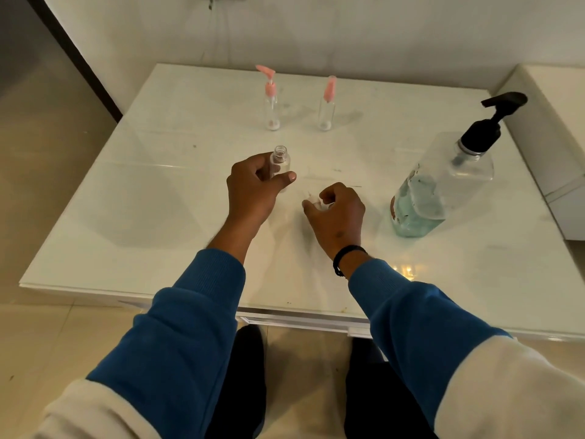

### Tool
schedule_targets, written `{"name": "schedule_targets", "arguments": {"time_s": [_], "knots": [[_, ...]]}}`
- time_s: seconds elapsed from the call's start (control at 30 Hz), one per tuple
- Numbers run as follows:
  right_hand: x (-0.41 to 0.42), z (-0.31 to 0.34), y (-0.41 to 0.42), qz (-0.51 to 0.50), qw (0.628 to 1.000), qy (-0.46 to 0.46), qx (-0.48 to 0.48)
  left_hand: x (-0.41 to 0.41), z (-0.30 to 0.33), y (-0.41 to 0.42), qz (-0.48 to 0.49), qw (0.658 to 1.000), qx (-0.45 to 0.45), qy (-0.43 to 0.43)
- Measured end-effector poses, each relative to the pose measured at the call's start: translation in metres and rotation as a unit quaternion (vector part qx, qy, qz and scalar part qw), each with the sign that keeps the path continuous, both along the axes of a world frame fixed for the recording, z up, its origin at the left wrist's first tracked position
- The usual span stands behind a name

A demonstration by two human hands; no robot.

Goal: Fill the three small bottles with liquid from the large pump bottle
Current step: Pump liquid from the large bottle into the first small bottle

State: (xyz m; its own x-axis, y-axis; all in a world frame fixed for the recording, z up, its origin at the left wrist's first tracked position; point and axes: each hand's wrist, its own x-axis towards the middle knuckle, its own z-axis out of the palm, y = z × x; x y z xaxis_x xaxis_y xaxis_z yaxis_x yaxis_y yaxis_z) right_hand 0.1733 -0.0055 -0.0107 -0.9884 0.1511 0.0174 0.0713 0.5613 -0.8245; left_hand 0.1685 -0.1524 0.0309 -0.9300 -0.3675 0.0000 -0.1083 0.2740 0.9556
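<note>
Fingers of the left hand (253,188) curl round an uncapped small bottle (280,163) held upright over the white table (158,201); the right hand (340,213) pinches its pale cap (313,199). Two pink-topped bottles (271,103) stand behind, and the large pump bottle (443,188) stands well off to the right

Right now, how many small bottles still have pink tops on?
2: the pump-top bottle at far left and the spray-top bottle beside it. The third bottle, in the left hand, is uncapped.
</note>
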Motion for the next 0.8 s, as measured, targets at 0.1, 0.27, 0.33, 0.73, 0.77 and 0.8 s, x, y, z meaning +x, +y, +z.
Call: {"name": "schedule_targets", "arguments": {"time_s": [0.1, 0.27, 0.33, 0.73, 0.77, 0.8], "knots": [[0.003, 0.009, 0.002, -0.001, 1.0, 0.023, 0.0, -0.001, 0.005, 0.003, -0.001, 1.0, 0.007, 0.004], [0.008, 0.048, 0.006, -0.011, 0.994, 0.1, -0.03, -0.001, 0.021, 0.017, -0.009, 1.0, 0.0, 0.024], [0.011, 0.072, 0.009, -0.017, 0.99, 0.128, -0.053, 0.0, 0.028, 0.024, -0.012, 0.999, -0.004, 0.039], [0.045, 0.209, 0.087, -0.176, 0.836, 0.489, -0.18, 0.025, 0.123, 0.113, -0.034, 0.968, 0.056, 0.244], [0.04, 0.208, 0.1, -0.213, 0.825, 0.49, -0.182, 0.027, 0.123, 0.119, -0.038, 0.968, 0.053, 0.242], [0.035, 0.205, 0.112, -0.251, 0.818, 0.484, -0.182, 0.028, 0.12, 0.124, -0.042, 0.969, 0.05, 0.24]]}}
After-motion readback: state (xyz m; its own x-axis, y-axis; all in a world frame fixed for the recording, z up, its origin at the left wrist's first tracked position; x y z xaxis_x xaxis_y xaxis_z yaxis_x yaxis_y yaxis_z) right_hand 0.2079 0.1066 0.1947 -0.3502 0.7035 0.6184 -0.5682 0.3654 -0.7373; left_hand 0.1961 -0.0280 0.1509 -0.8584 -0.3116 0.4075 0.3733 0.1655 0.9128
